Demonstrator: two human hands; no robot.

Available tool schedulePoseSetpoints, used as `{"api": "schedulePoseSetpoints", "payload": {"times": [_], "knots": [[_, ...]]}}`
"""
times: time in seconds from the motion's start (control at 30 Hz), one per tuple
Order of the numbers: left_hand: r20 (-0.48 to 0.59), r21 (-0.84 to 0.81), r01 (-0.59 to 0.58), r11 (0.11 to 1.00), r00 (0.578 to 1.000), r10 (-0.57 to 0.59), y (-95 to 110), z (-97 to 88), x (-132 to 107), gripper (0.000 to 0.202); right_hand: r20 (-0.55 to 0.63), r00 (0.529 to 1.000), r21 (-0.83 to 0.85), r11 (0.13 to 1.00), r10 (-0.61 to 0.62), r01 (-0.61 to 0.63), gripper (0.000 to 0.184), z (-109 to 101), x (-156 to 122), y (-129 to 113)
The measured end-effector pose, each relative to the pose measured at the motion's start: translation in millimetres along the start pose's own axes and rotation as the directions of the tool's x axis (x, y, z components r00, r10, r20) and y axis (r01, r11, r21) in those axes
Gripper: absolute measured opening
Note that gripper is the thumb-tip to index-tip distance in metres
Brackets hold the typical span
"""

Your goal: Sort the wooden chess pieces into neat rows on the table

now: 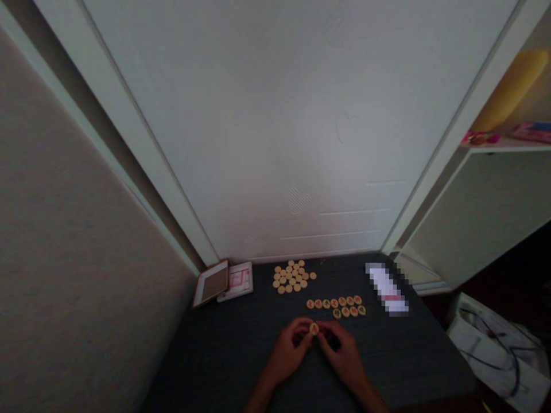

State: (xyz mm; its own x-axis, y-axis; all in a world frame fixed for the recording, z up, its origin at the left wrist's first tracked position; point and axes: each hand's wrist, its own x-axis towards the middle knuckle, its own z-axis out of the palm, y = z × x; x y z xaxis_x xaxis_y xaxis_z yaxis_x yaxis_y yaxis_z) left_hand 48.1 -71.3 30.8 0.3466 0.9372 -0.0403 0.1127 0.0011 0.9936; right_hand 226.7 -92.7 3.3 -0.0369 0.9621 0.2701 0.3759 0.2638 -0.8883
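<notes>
Between the fingertips of both my hands is a round wooden Chinese chess piece [314, 328], its red-marked face turned up. My left hand [289, 348] pinches it from the left, and my right hand [342, 351] grips its right side. Just beyond my fingers lie two rows of similar pieces, face up: a longer back row [334, 303] and a shorter front row [349, 311], with red or dark marks. Farther back, a loose cluster of plain-faced pieces [292, 278] lies on the dark table, with one disc a little apart at its right.
At the table's back left, a brown-bottomed open box [212, 284] leans over a white item with red lines [240, 281]. A blurred-out pale object [386, 288] lies at the right. A white panel [275, 143] rises behind the table [215, 355]. A white box with cables [499, 350] stands lower right.
</notes>
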Motion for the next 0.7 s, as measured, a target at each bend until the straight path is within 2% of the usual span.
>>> {"api": "schedulePoseSetpoints", "payload": {"times": [0.37, 0.7], "knots": [[-0.058, -0.003, 0.046, 0.999, 0.997, -0.046, -9, 4.0, 6, 0.032, 0.003, 0.999, -0.041, 0.998, -0.047, 0.048, 0.027, 0, -1, -1], [-0.023, -0.012, 0.053, 0.999, 0.998, -0.054, -4, 1.2, 5, 0.036, 0.033, 0.997, -0.053, 0.996, -0.066, 0.067, 0.032, 5, -2, 9]]}}
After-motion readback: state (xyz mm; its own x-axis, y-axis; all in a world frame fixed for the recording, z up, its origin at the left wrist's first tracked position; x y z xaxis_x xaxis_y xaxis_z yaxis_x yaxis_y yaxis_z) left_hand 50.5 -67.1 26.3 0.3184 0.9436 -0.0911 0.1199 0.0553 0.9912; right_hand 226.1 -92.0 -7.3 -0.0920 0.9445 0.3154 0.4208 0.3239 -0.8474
